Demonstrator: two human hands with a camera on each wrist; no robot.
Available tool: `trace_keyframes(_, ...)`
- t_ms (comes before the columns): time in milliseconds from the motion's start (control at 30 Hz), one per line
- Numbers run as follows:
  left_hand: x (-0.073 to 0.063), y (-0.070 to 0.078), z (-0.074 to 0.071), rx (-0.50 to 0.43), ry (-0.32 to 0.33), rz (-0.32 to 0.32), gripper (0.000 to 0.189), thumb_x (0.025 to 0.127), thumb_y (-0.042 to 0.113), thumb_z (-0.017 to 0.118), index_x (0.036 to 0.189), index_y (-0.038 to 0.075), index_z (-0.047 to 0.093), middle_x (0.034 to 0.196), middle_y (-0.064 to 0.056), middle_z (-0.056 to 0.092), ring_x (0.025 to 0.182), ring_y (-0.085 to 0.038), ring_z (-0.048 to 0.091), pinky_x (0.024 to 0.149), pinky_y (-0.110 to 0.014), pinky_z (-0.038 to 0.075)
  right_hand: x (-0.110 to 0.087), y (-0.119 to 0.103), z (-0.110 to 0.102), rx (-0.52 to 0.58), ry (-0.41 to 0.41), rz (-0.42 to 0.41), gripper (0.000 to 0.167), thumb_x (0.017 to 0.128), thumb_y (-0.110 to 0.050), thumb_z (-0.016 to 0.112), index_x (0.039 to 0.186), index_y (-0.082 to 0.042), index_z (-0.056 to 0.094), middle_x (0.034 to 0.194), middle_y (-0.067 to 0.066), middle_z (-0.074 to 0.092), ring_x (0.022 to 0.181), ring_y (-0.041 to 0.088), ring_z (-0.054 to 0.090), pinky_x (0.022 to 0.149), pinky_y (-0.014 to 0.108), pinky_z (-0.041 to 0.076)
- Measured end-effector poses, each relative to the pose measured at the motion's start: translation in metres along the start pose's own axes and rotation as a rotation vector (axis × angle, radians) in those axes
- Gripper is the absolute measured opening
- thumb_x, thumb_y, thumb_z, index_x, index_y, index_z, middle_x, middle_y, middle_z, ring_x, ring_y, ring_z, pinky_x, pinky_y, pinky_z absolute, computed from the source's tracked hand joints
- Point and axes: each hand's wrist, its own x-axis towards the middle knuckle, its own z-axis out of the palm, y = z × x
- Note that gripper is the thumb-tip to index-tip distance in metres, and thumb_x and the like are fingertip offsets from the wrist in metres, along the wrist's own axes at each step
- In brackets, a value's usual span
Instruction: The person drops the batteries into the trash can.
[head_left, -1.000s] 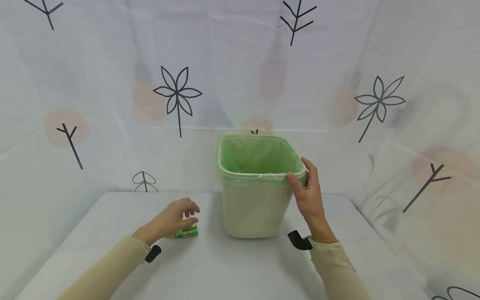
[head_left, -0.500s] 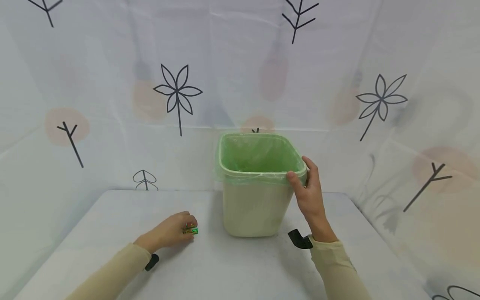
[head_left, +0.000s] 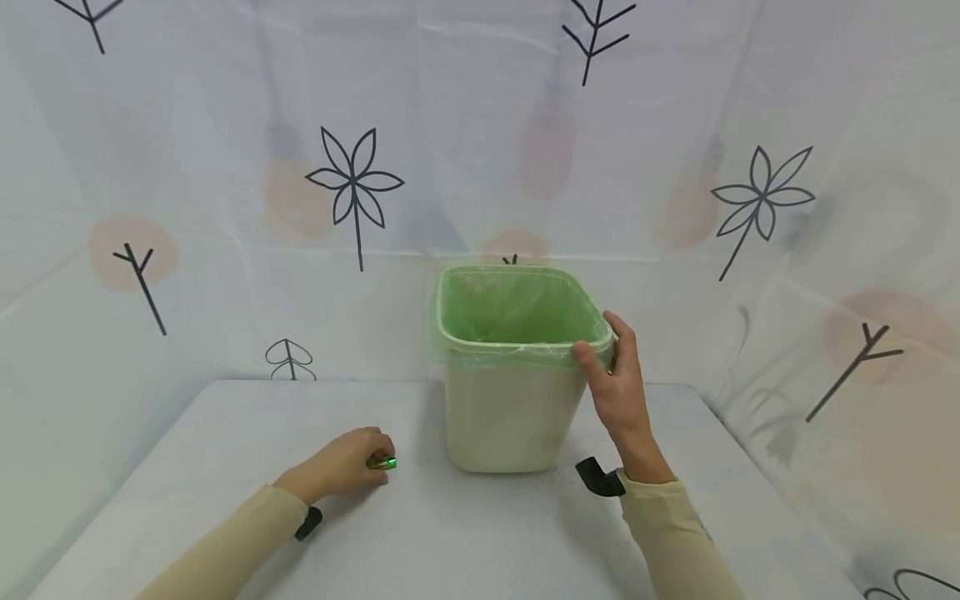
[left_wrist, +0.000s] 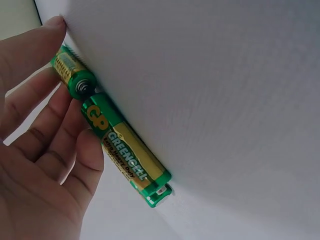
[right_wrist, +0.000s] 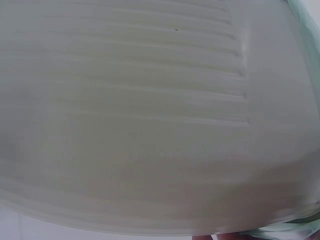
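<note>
creased white backdrop (head_left: 465, 125), black flower outlines (head_left: 353, 179), peach blotches (head_left: 296, 204), white tabletop (head_left: 420, 533)

The pale wastebasket (head_left: 502, 421) stands upright, translucent green liner (head_left: 517, 358) folded over its rim. At least three green-and-gold batteries (left_wrist: 125, 150), one marked GP Greencell, lie on their sides left of the wastebasket, apart from it.

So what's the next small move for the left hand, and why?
I'd probably tighten the left hand around the batteries: the one with the readable label reaches well past the fingers, so lifting now might drop it. The right hand grips the bin, so tightening needn't involve it.
</note>
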Motion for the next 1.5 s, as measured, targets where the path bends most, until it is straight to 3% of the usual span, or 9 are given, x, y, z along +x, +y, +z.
trace_keyframes(233, 0.001, 0.003, -0.002, -0.047, -0.054, -0.009, 0.023, 0.078, 0.026, 0.08, 0.095, 0.019, 0.066, 0.083, 0.013, 0.053, 0.076, -0.007, 0.05, 0.071, -0.029, 0.047, 0.0, 0.0, 0.0, 0.002, 0.002, -0.009, 0.062, 0.094, -0.017, 0.059, 0.148, -0.018, 0.027, 0.133, 0.019, 0.047, 0.11, 0.021, 0.049, 0.09, 0.027, 0.039)
trace_keyframes(467, -0.002, 0.008, -0.004, -0.169, -0.095, 0.015, 0.021, 0.077, 0.019, 0.08, 0.092, 0.016, 0.065, 0.082, 0.009, 0.057, 0.075, -0.008, 0.053, 0.068, -0.026, 0.047, -0.001, 0.001, 0.0, 0.006, -0.001, -0.01, 0.061, 0.095, -0.016, 0.058, 0.147, -0.022, 0.027, 0.133, 0.018, 0.046, 0.111, 0.02, 0.048, 0.09, 0.027, 0.039)
trace_keyframes(667, -0.004, 0.013, -0.005, -0.216, -0.117, 0.0, 0.017, 0.079, 0.015, 0.078, 0.088, 0.017, 0.065, 0.079, 0.01, 0.056, 0.073, -0.009, 0.052, 0.065, -0.025, 0.046, -0.001, 0.002, 0.0, 0.0, -0.004, -0.011, 0.062, 0.095, -0.017, 0.058, 0.148, -0.022, 0.027, 0.134, 0.018, 0.046, 0.111, 0.02, 0.048, 0.091, 0.028, 0.039)
trace_keyframes(1500, -0.007, 0.009, 0.0, -0.282, -0.105, -0.012, 0.016, 0.08, 0.017, 0.078, 0.088, 0.019, 0.065, 0.078, 0.01, 0.056, 0.073, -0.011, 0.052, 0.064, -0.026, 0.045, -0.001, 0.002, 0.0, 0.01, -0.006, -0.014, 0.061, 0.095, -0.017, 0.058, 0.147, -0.022, 0.027, 0.133, 0.019, 0.046, 0.11, 0.02, 0.049, 0.09, 0.027, 0.039)
